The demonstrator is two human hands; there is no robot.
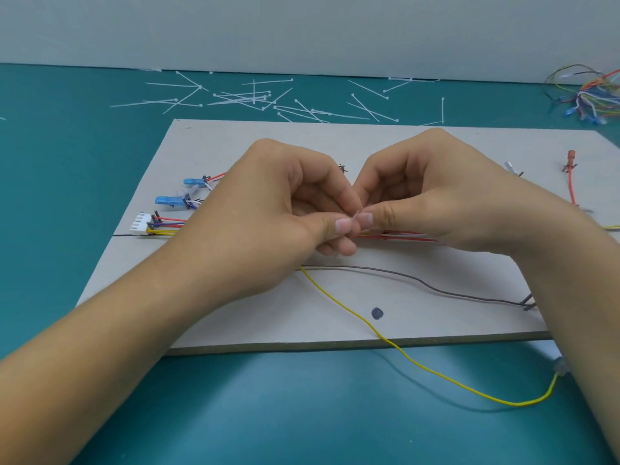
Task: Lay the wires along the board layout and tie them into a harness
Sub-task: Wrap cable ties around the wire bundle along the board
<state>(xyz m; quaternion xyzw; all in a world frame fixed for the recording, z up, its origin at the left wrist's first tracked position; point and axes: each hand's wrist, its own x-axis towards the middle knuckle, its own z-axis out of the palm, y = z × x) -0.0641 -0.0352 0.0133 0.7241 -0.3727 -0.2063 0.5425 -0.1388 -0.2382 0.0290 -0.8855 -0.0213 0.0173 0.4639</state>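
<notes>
Two hands, the left hand and the right hand, meet fingertip to fingertip, pinching a small whitish piece above the wire bundle lying across the board; cable ties lie scattered beyond.

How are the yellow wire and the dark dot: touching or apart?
Apart. The head view shows bare board between the yellow wire and the dark dot.

teal tabletop spreads from 9 through 6 to 3 o'clock; a plain pale wall stands at 12 o'clock; soft light, faint shadows at 6 o'clock.
</notes>
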